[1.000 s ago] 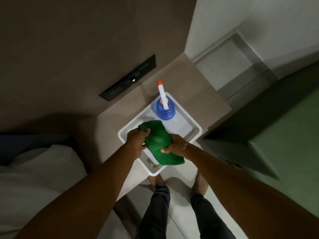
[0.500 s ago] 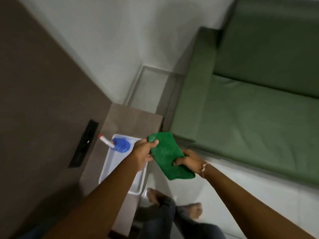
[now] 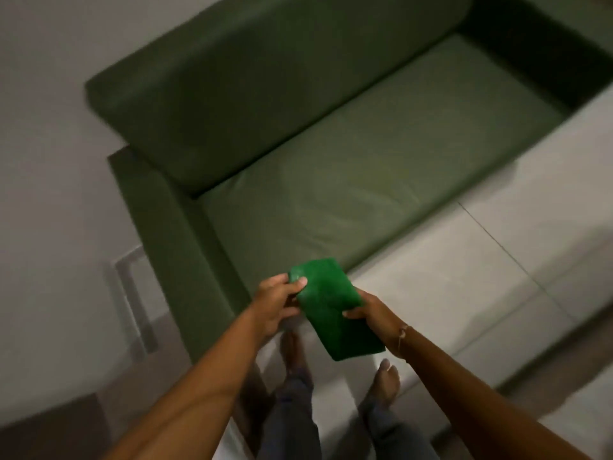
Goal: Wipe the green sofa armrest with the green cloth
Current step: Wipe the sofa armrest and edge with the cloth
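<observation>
Green cloth (image 3: 335,310), folded into a long flat strip, held in the air between both hands, above the floor and just in front of the sofa's near corner. Not touching the armrest. Pinched at its upper left corner by the left hand (image 3: 275,303), thumb (image 3: 300,282) on top of the fabric, other fingers curled beneath. Gripped along its right edge by the right hand (image 3: 371,313), thumb (image 3: 351,314) pressed on the top face, remaining fingers hidden behind the cloth. Lower end of the strip hanging free below both grips, tilted toward the right.

Left of the left fingers and reaching away from them: green sofa armrest (image 3: 172,237), a long narrow block running from the front corner back to the wall. Beyond the fingertips: seat cushion (image 3: 365,180), lighter green, smooth with faint creases. Farther still: back cushion (image 3: 265,78), darker green, against the wall (image 3: 39,127).

Right of the right fingers: pale tiled floor (image 3: 481,277) with thin grout lines. Below the hands: two bare feet (image 3: 384,376) and dark trouser legs (image 3: 292,410). On the right wrist, a thin thread band (image 3: 402,336). Whole view slightly blurred.
</observation>
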